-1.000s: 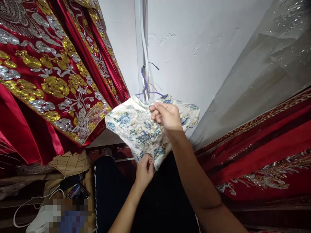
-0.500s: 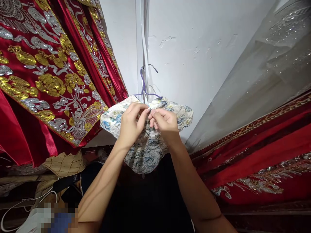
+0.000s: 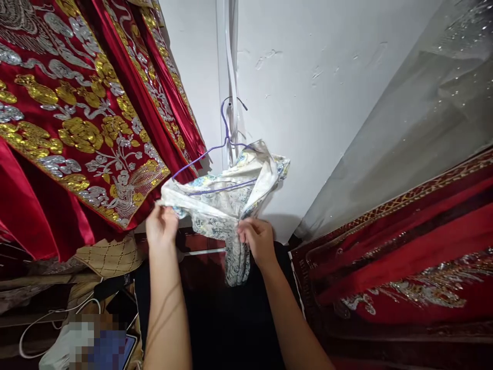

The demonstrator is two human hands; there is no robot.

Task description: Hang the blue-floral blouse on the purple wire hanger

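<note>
A white garment with a blue floral print hangs partly on a purple wire hanger, its neck pulled wide so the hanger's lower bar shows inside. My left hand grips the garment's left sleeve edge, low at the hanger's left end. With fingers pinched, my right hand holds the front of the garment near its middle. The right shoulder of the garment still drapes over the hanger, while the hanger's left arm is bare. A narrow gathered part dangles below my right hand.
Red costumes with gold and silver embroidery hang at the left. On the right are a sheer sparkly fabric and red embroidered cloth. A beige quilted bag and a white cable lie low left.
My left hand has moved left and down, drawing the garment's left shoulder off the hanger. My right hand has dropped lower, and the neckline now gapes open.
</note>
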